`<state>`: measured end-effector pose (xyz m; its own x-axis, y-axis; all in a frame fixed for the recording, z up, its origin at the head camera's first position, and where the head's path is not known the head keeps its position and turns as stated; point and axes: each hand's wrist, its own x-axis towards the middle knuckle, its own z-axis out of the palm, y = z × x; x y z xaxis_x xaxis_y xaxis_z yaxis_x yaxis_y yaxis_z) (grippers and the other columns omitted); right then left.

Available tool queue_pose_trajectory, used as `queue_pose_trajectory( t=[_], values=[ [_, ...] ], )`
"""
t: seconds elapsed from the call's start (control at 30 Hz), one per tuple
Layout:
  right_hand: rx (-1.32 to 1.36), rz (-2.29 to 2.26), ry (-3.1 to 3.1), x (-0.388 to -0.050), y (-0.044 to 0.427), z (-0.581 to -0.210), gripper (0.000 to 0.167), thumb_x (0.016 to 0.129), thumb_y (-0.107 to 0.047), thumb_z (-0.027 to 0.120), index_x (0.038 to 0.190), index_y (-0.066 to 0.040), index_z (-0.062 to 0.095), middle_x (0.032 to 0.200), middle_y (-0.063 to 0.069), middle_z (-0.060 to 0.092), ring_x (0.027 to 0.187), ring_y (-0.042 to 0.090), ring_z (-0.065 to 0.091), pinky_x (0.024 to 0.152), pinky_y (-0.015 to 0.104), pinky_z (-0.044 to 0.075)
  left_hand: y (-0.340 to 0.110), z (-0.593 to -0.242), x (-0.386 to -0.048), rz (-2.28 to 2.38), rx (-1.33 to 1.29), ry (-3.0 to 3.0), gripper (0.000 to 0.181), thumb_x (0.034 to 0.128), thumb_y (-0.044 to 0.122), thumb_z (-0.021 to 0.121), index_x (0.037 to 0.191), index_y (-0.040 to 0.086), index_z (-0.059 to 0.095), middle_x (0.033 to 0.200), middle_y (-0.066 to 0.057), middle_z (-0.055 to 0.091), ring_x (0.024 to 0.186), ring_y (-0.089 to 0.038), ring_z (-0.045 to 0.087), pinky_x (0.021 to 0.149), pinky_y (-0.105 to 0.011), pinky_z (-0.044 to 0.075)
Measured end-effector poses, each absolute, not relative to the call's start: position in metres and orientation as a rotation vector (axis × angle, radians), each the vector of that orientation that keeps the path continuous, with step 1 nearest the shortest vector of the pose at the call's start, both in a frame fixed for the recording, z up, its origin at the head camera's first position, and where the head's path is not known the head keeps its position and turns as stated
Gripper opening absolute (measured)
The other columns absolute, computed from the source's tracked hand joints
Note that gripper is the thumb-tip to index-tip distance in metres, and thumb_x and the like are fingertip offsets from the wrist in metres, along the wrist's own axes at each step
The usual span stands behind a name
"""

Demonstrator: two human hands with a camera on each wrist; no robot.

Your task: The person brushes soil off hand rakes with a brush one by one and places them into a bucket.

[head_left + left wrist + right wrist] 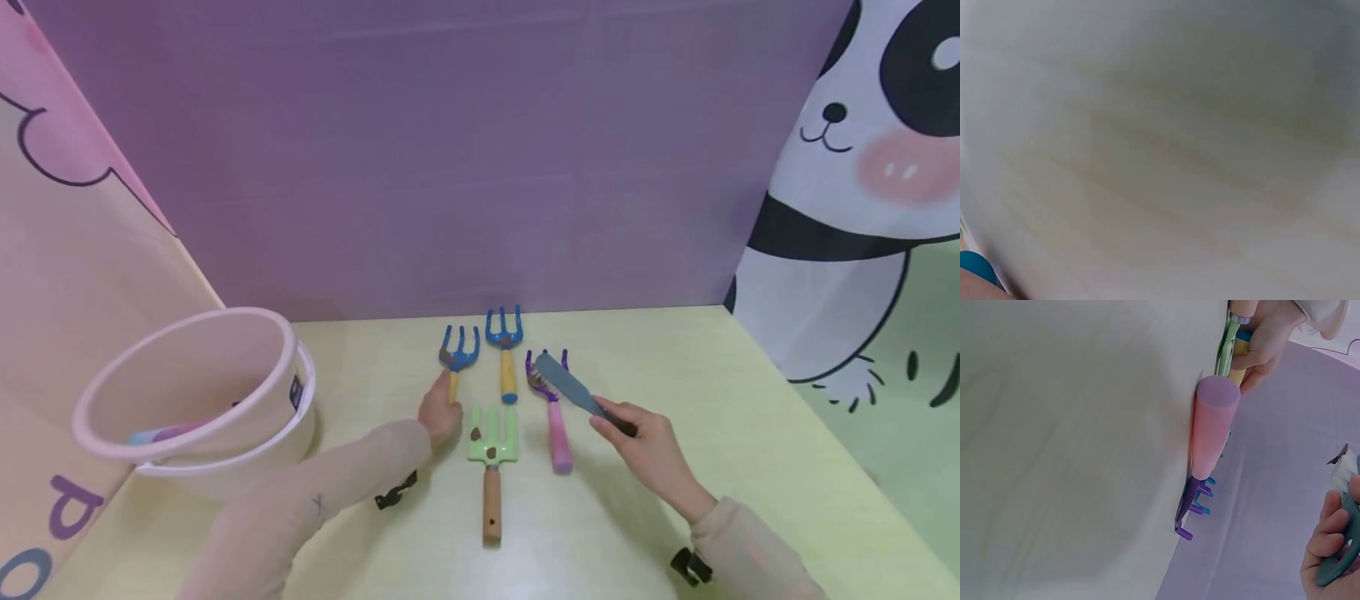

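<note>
My left hand (441, 412) grips the yellow handle of a blue garden hand fork (461, 359), which has a brown patch near its tines. In my right hand (648, 447) is a grey-green brush (572, 387) with white bristles. Its head hovers over a purple hand fork with a pink handle (559, 442); the right wrist view shows the bristles (1344, 474) apart from that fork, with a brown bit at the tip. A second blue fork (507, 367) lies behind, and a green fork (492, 467) with brown spots lies in front. The left wrist view shows mostly blurred tabletop.
Nested pale pink and white basins (187, 383) stand on the table's left side, with something pink and blue inside. A purple backdrop (480, 167) closes off the rear of the pale tabletop (675, 358). Printed cloths hang left and right.
</note>
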<state>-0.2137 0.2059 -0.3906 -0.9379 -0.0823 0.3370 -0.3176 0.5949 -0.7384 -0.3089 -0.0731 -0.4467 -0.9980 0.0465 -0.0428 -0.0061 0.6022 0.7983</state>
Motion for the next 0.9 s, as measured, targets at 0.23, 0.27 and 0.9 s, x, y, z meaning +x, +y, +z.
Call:
queue_pose_trajectory(
  t=[0.23,0.27,0.9],
  values=[
    [0.313,1.261,-2.565,-0.212,0.205,-0.391,0.033,0.085,-0.017,0.065,0.114,-0.002,0.064,0.07,0.003,0.057,0.051,0.004,0.035,0.043,0.021,0.033,-0.079,-0.443,-0.314,1.41,-0.111,2.784,0.065,0.0813,-0.002,0.047,0.143,0.003,0.026,0.14,-0.02,0.04,0.111,-0.032,0.05,0.101,-0.044,0.038],
    [0.313,1.265,-2.563,-0.212,0.205,-0.391,0.033,0.085,-0.017,0.065,0.114,-0.002,0.064,0.071,0.003,0.057,0.051,0.004,0.035,0.043,0.021,0.033,-0.079,-0.443,-0.315,1.412,-0.12,2.785,0.065,0.0815,-0.002,0.047,0.143,0.004,0.028,0.139,-0.019,0.042,0.107,-0.03,0.051,0.099,-0.044,0.04],
    [0.352,1.305,-2.567,-0.21,0.199,-0.388,0.034,0.085,-0.019,0.065,0.115,-0.003,0.064,0.069,0.001,0.055,0.051,0.005,0.035,0.043,0.021,0.033,-0.095,-0.428,-0.315,1.424,-0.075,2.873,0.052,0.0834,0.002,0.055,0.134,0.001,0.043,0.12,-0.021,0.058,0.098,-0.029,0.057,0.091,-0.04,0.047]
  ],
)
